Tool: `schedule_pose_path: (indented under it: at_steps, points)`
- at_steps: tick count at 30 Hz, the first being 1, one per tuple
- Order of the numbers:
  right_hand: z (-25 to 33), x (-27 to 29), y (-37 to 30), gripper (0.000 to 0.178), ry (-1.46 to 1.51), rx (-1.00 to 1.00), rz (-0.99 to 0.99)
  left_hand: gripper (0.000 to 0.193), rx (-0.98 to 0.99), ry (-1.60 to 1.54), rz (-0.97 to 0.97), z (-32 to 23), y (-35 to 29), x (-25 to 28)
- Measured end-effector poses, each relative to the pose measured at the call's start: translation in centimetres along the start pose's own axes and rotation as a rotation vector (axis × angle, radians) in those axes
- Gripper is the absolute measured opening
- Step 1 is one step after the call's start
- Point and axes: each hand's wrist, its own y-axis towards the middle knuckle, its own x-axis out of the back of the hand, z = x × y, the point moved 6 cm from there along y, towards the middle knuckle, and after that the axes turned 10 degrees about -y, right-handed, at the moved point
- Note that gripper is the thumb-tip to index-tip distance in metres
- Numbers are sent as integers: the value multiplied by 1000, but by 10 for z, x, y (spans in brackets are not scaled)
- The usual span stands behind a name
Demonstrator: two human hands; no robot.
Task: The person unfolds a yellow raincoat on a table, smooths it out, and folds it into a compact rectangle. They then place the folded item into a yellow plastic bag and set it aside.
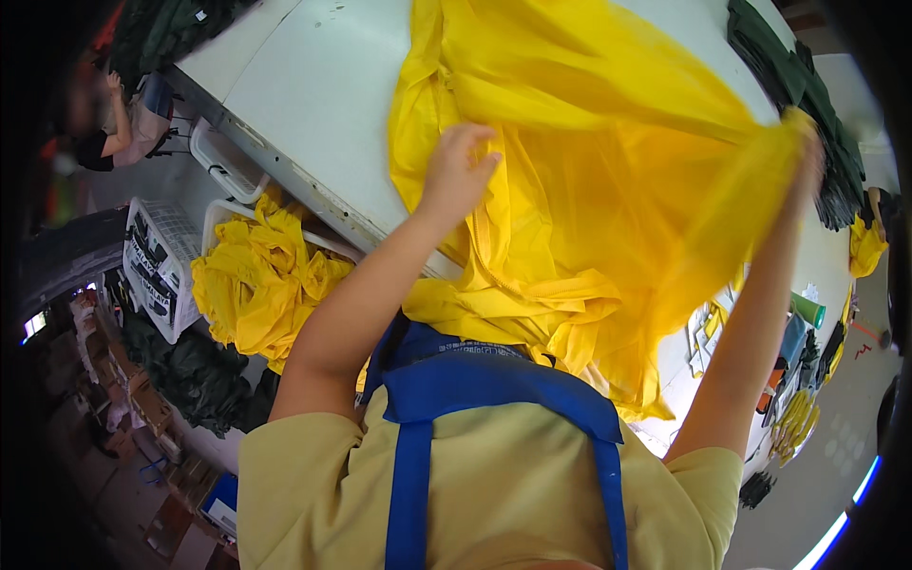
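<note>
A large, thin yellow cloth (608,190), with seams and folds like a garment, spreads over the white table and hangs over its near edge in front of my body. My right hand (809,161), smeared by motion, grips the cloth's right side and holds it up and out at arm's length, so the cloth billows. Above the cloth's left part is my left hand (460,173), its thumb and bent fingers apart with nothing visible between them. The cloth's lower part lies bunched against my blue apron (494,380).
A white table (323,104) has dark green folded cloth (798,104) at its right and a dark green pile (180,33) at far left. Beside its left edge, a bin overflows with yellow cloth (266,285); a white crate (157,271) stands near. Another person (133,123) sits beyond.
</note>
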Motion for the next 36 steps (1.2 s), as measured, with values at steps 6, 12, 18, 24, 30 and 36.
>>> schedule_pose_path:
  at_steps: [6, 12, 18, 24, 30, 36]
  points:
    - [-51, 133, 36, 29, 311, 39, -404, 58, 60, 276, -361, 75, 77, 25]
    - [85, -72, -126, 19, 11, 277, 725, 61, 232, 31, -32, 74, 116, 6]
    - [105, -223, -211, 22, 160, 394, 933, 46, 253, -673, 150, 15, 105, -1]
    - [122, -207, -230, 18, 270, 317, 942, 34, 164, -546, 257, -31, 60, 18]
    - [142, -166, -250, 17, 162, 633, 877, 28, 184, -171, 378, -48, 51, 27]
    - [146, -142, -258, 17, 148, 595, 889, 11, -237, 78, 207, -89, 41, 43]
